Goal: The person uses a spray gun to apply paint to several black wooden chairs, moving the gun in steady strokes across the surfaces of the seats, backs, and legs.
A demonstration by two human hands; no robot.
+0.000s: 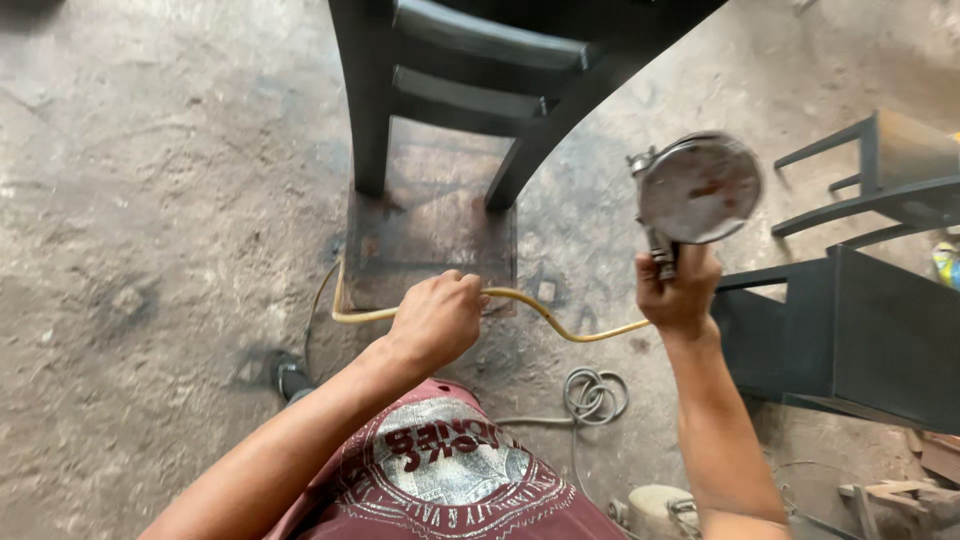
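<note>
Up close, the left hand (437, 318) is curled shut around a yellow hose (520, 300), knuckles up, with the hose running out of both sides of the fist. To its right, the right hand (680, 292) is clenched around the grip of a spray gun (695, 195), whose round metal cup sits just above the fingers, blurred. The hose loops from the left fist across to the base of the right one. Just beyond the left hand stands a black chair (480, 90) on a dark board (430, 225). Right of the right hand are more black frames (860, 330). Below the hands, a grey coil (593, 395) lies on the dusty floor (150, 200).
</note>
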